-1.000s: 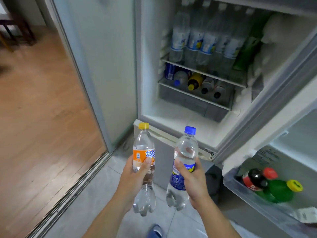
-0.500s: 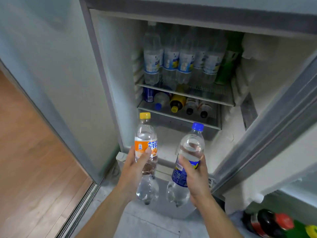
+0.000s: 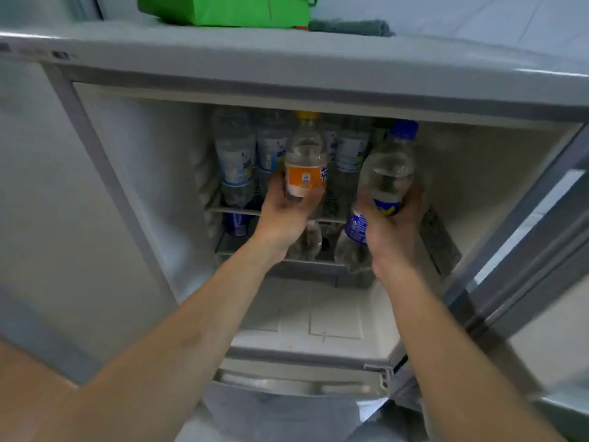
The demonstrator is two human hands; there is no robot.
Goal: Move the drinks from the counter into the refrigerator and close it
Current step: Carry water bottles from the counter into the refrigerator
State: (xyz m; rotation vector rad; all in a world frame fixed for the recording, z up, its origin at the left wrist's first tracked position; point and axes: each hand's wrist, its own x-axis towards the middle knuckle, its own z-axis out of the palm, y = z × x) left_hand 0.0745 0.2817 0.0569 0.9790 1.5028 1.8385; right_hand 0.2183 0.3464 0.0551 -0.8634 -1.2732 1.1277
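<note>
The left hand (image 3: 283,215) grasps a clear plastic orange-labelled bottle (image 3: 306,167); the right hand (image 3: 393,221) grasps a blue-capped bottle (image 3: 385,173). Inside the open refrigerator (image 3: 287,68), upright water bottles (image 3: 236,161) crowd a wire shelf (image 3: 236,210).

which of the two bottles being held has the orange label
The bottle with the yellow cap, held in the left hand. The right hand holds the blue-capped bottle with a blue label.
</note>
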